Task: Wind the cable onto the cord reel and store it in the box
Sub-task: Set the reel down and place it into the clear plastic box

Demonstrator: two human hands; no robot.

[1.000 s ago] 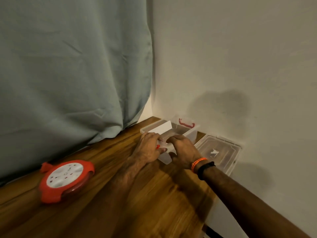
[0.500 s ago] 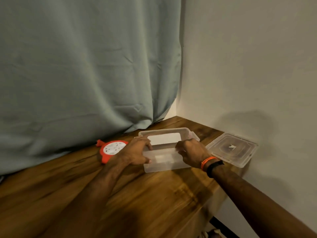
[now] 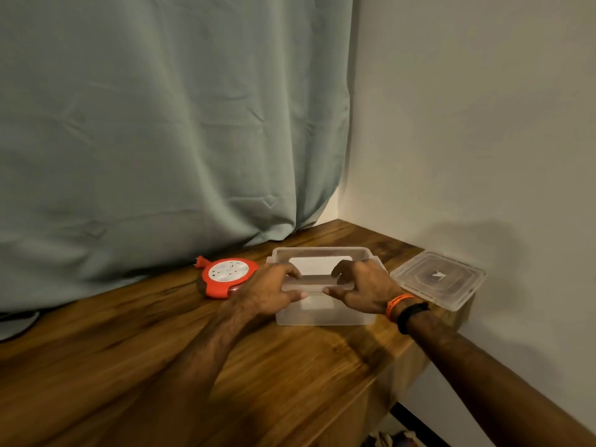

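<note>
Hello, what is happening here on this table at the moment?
A person grips the near rim of an open clear plastic box with the left hand and the right hand. The red cord reel lies on the wooden table just left of the box, not yet inside. The lid lies apart to the right, by the wall.

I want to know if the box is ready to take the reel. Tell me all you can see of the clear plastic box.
The box is a rectangular tub of frosted, see-through plastic, open at the top, standing upright on the wooden table near its right end. A pale rectangle shows through its bottom. The left hand and right hand both grip its near rim, fingers over the edge and thumbs on the outer wall. Its lid lies apart at its right; the red cord reel lies at its left.
</note>
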